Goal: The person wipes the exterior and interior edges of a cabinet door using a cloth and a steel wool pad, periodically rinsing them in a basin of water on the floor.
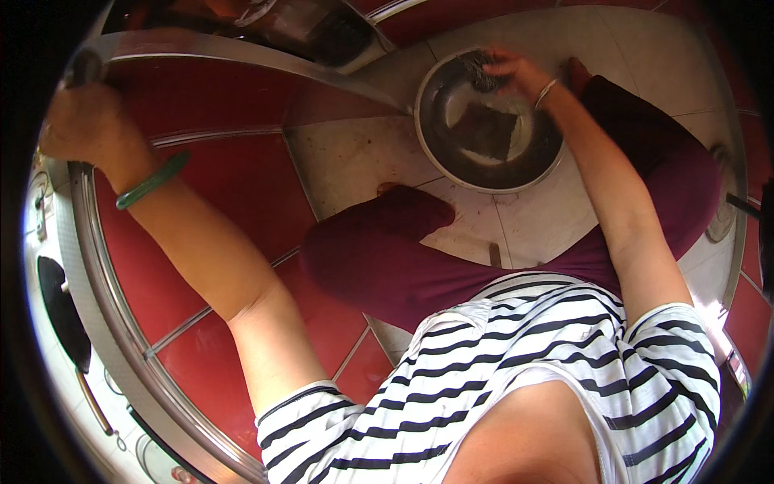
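A round metal basin (423,142) stands on the tiled floor between my bent knees, with what looks like shallow water and a dark reflection inside. Over its far rim, my right hand (514,69) holds a dark, wiry scouring pad (481,69), slightly blurred. My left hand (81,124) is stretched up to the far left, by the corner of the counter. A dark rounded thing (86,66) shows just beyond its knuckles. The fingers there are turned from view, so I cannot make out what they grip, if anything.
Red cabinet fronts (224,187) with metal trim run along my left, under a counter edge (109,290). An open drawer or door (242,51) juts across at the top left, with dark items beyond it. A black pan (63,314) shows at the far left.
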### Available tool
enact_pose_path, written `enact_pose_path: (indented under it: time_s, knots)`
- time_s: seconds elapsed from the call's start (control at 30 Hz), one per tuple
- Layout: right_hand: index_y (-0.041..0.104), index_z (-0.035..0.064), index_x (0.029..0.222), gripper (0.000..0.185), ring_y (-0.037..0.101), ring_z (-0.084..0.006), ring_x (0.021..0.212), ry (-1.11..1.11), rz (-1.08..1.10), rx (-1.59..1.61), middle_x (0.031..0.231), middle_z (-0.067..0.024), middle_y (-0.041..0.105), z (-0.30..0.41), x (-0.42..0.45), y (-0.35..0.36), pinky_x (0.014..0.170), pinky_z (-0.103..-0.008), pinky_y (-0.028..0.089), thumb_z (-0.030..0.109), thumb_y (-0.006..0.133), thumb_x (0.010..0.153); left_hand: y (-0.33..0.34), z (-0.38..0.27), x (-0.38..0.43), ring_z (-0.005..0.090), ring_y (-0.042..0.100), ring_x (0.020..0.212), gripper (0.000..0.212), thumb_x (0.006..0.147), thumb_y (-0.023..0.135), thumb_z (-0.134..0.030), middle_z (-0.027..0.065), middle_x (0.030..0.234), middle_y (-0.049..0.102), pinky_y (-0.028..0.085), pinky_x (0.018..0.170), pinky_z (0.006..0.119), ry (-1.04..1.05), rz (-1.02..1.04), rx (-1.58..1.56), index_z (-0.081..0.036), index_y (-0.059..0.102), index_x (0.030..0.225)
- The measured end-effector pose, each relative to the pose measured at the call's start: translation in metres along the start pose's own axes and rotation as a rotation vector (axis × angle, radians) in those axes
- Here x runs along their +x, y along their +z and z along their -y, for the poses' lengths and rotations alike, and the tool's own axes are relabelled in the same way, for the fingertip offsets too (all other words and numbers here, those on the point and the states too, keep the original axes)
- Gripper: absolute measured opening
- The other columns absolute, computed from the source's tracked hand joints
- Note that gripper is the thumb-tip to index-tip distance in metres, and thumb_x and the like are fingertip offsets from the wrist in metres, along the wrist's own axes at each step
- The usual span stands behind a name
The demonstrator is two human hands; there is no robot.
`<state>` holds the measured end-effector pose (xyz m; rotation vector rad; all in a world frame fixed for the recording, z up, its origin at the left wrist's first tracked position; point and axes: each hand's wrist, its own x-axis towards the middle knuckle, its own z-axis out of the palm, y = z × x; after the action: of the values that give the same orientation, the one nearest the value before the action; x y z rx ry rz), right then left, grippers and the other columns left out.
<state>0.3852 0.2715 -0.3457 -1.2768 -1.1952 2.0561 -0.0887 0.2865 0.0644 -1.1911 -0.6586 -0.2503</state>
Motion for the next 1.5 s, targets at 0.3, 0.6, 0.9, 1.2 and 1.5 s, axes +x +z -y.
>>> enact_pose_path:
  time_s: [0.3,0.6,0.9,1.2,1.5]
  knots:
    - [0.066,0.0063,0.108,0.034,0.064,-0.0253,0.093,0.082,-0.346,-0.120,0.100,-0.0129,0.067,-0.089,0.021,0.066,0.072,-0.0363,0.055,0.020,0.072,0.077,-0.058,-0.043,0.060,0.0305,0.067,0.058,0.009,0.081,0.062,-0.013,0.0129,0.070,0.068,0.052,0.052,0.038,-0.221,0.070,-0.447,-0.006,0.066,0.078]
    - [0.054,0.0029,0.127,0.053,0.057,-0.0309,0.112,0.059,-0.307,0.153,0.128,-0.0179,0.056,-0.097,0.071,0.153,0.086,-0.0391,0.052,0.020,0.073,0.080,-0.040,-0.012,0.035,0.0229,0.064,0.066,0.018,0.084,0.057,-0.018,0.0041,0.075,0.069,0.047,0.057,0.037,-0.383,0.262,-0.358,-0.010,0.071,0.076]
    - [0.057,0.0044,0.119,0.040,0.057,-0.0355,0.108,-0.226,-0.365,0.024,0.122,-0.0192,0.058,-0.065,0.059,0.178,0.093,-0.0386,0.044,0.018,0.066,0.083,-0.051,-0.016,0.038,0.0204,0.058,0.047,0.032,0.086,0.059,-0.021,0.0069,0.059,0.065,0.045,0.038,0.033,-0.680,0.228,-0.506,0.002,0.066,0.065]
    - [0.054,0.0057,0.100,0.027,0.056,-0.0234,0.080,-0.797,-0.484,0.139,0.095,-0.0103,0.054,0.063,-0.032,0.227,0.072,-0.0335,0.047,0.006,0.071,0.080,-0.052,-0.021,0.048,0.0202,0.059,0.047,0.041,0.089,0.054,-0.027,0.0073,0.056,0.064,0.048,0.040,0.034,-0.690,0.190,-0.555,0.002,0.065,0.063]
    - [0.057,0.0066,0.092,0.028,0.061,-0.0338,0.079,-1.192,-0.425,0.145,0.091,-0.0137,0.057,0.217,-0.088,0.238,0.066,-0.0411,0.049,0.013,0.074,0.070,-0.055,-0.038,0.065,0.0263,0.064,0.054,0.034,0.087,0.056,-0.027,0.0108,0.064,0.066,0.053,0.050,0.034,-0.413,0.167,-0.438,-0.001,0.069,0.067]
